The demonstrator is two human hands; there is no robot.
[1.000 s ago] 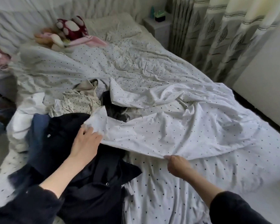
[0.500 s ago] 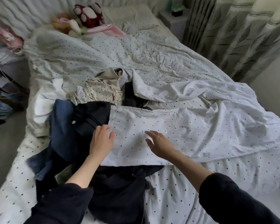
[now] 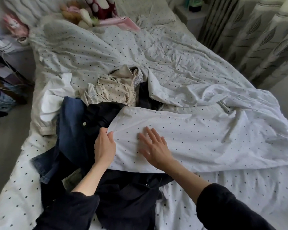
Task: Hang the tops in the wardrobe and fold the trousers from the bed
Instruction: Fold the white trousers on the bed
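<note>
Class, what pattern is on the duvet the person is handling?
White with small dark polka dots: the duvet shows this in the head view.

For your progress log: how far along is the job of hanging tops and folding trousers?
Done: nothing visible. In hand: left hand grips the duvet edge, right hand flat on it. Left: jeans, dark clothes and spotted top lie heaped, unfolded.
</note>
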